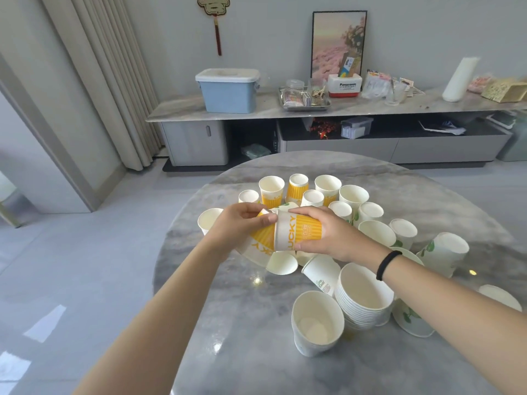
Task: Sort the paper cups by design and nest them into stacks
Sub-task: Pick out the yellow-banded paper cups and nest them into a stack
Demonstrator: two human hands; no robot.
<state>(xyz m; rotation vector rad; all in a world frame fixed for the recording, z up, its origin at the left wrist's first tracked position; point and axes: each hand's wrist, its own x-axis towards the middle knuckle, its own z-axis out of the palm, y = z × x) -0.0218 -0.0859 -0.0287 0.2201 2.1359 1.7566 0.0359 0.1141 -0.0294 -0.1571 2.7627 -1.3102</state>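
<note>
Partway. Left hand (242, 223) and right hand (328, 235) each grip yellow cup (296, 232), nesting pair. Tall stack (365, 303) built; many loose cups (353, 195) remain on table (256, 352).

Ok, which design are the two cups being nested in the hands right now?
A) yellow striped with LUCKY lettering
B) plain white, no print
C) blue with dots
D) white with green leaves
A: the right hand holds a yellow striped cup printed LUCKY, on its side, while the left hand holds a second yellow cup partly nested with it, above the table.
</note>
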